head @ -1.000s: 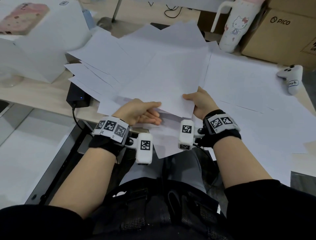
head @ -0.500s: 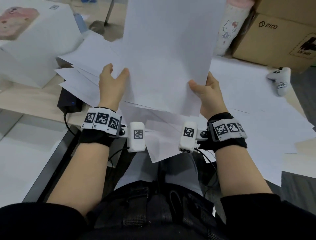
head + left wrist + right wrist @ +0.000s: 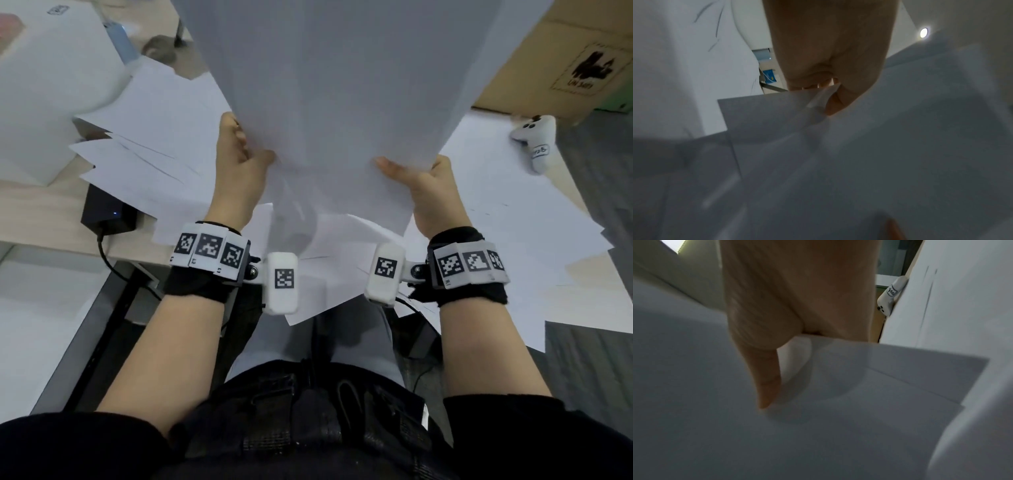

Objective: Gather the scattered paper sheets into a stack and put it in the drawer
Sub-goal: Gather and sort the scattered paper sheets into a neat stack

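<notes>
— Across the middle of the head view, what covers the bench (image 3: 41, 202)?
— Loose paper sheets (image 3: 513, 219), overlapping, some hanging past its near edge. A raised bunch of sheets (image 3: 329, 85) fills the upper centre, lifted clear of them.
— Who holds it?
— Both hands. The left hand (image 3: 239, 171) pinches its lower left corner, thumb in front; the right hand (image 3: 428, 192) grips the lower right corner, thumb lying flat on the paper.
— Any writing?
— At upper right a cardboard box (image 3: 548, 61) bears a dark mark and "UN", the rest too small to read. A white controller (image 3: 534, 140) just below it carries a handwritten label I cannot read.
— And at the left?
— A white box (image 3: 51, 96) at upper left, a black adapter (image 3: 109, 216) at the bench's near edge with a cable hanging down. Pale floor shows at the left edge, grey floor at the right.
</notes>
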